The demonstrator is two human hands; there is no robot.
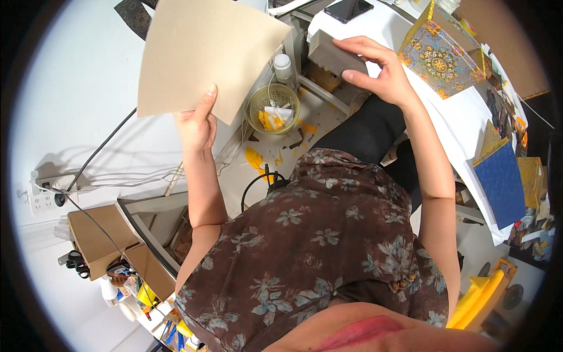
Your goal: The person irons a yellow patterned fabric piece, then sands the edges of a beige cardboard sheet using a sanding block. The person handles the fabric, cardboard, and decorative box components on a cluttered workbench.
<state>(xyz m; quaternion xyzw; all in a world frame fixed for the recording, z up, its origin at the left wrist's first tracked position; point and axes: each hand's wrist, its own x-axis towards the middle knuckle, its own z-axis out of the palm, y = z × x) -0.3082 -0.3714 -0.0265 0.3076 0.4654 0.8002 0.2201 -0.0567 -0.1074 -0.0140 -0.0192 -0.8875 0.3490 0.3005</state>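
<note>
Head view, looking down over the wearer's floral-patterned brown blouse (316, 234). The left hand (198, 126) was raised and closed in a pinch on the lower edge of a large tan cardboard sheet (205, 53), thumb pressed flat on the near face, remaining fingers hidden behind the sheet. The sheet stood tilted, fanning upward and outward from the grip, in front of the pale wall at upper left. The right hand (375, 67) was partly curled over a grey rectangular block (334, 53), fingers laid across its top and thumb along its near side; the block lay at the edge of the white worktop (463, 117). A box with blue and gold ornamental patterning (440, 56) stood on the worktop just beside the right hand, and a blue-covered board (501, 182) lay farther along the worktop, near its edge. A dark phone (349, 9) lay beyond the block. Between the two hands, lower down, sat a yellow-green wire basket (272, 108) holding scraps, with a white-capped bottle (284, 67) just behind it. A white power strip (50, 193) with dark cables lay at left, above brown cardboard boxes (99, 234).
</note>
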